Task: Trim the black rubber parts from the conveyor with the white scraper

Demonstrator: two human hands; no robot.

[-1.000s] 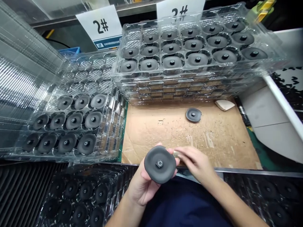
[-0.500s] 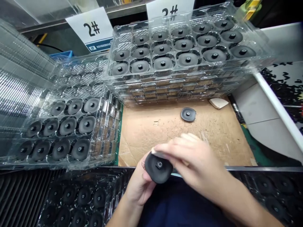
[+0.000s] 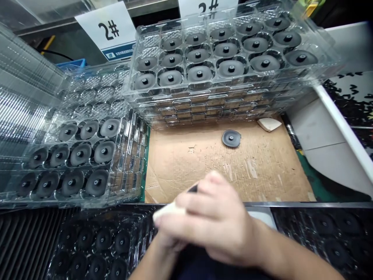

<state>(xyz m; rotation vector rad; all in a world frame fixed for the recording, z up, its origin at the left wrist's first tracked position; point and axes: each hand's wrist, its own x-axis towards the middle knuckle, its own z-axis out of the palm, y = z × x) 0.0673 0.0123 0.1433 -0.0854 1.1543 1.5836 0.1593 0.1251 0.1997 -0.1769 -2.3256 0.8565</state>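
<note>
My right hand point(image 3: 212, 225) lies across the bottom centre with its fingers curled. It pinches a small pale piece point(image 3: 168, 210) that I cannot make out. It covers my left hand point(image 3: 163, 243), of which only the wrist and palm edge show beneath. A dark sliver of the black round disc point(image 3: 192, 189) peeks out above my right fingers. This is the disc my left hand grips from below. A second black disc point(image 3: 231, 138) with a centre stud lies alone on the brown cardboard sheet point(image 3: 262, 171).
A stack of clear blister trays point(image 3: 221, 99) with discs in their pockets stands at the back. A partly filled tray stack point(image 3: 128, 151) sits at left, and dark trays point(image 3: 320, 229) run along the near edge. Two "2#" signs point(image 3: 107, 29) stand behind. A white bin wall point(image 3: 338, 120) is at right.
My right hand has swept leftward over the disc and my left hand, hiding both almost fully. Both hands sit lower in view, and the view has shifted slightly.
</note>
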